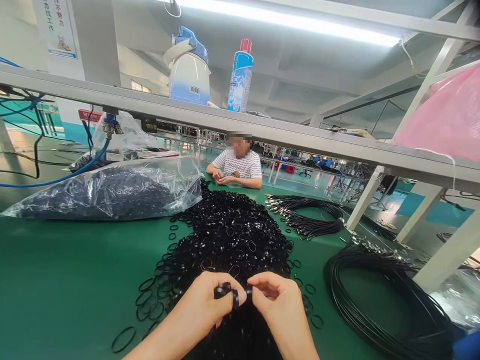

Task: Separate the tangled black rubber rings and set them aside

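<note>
My left hand [204, 306] and my right hand [279, 305] meet at the near edge of the green table [67, 280]. Both are closed in a pinch on black rubber rings [233, 295] held between them. Just beyond my fingers a large heap of the same black rings [228, 235] spreads over the table, and loose rings [123, 339] lie scattered to the left.
A clear plastic bag of black rings [108, 192] lies at the left. Bundles of black cables [311, 217] and a big cable coil [386, 300] lie at the right. A person in a striped shirt [240, 167] sits opposite. A spray can [240, 75] and jug [187, 67] stand on the overhead shelf.
</note>
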A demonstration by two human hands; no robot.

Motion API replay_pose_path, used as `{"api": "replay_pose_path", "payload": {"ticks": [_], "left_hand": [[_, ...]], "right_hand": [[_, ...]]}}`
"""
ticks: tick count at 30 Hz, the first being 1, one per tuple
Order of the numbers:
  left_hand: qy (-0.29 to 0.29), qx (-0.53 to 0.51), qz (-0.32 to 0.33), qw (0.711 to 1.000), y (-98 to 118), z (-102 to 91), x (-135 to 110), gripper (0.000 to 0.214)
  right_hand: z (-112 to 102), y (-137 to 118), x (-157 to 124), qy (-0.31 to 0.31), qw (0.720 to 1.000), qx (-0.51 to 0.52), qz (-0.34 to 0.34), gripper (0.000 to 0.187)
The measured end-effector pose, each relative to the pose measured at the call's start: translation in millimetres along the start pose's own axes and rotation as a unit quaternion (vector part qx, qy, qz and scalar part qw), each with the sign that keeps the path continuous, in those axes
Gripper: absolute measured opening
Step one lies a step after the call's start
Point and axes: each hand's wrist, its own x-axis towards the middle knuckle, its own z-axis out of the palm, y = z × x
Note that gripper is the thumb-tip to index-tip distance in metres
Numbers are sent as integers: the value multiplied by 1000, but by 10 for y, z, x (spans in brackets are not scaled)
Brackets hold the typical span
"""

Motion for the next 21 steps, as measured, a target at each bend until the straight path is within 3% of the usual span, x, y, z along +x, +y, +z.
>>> {"api": "replay_pose_path", "payload": {"ticks": [5, 10, 15, 19, 21], "left_hand": [[34, 13, 16, 999, -65, -31, 38, 13], [71, -25, 2, 997, -51, -129, 91, 18], [19, -77, -13, 997, -33, -102, 72, 18], [2, -80, -16, 997, -24, -65, 33, 16], [-5, -76, -12, 997, -22, -61, 27, 16]], "right_hand": [[-28, 2, 9, -13, 1000, 10, 12, 12], [-76, 47, 60, -12, 999, 32, 15, 10], [-46, -28, 21, -38, 999, 6, -26, 14], [41, -88, -51, -81, 997, 0, -2, 18], [78, -86, -72, -94, 995, -17, 8, 11]]}}
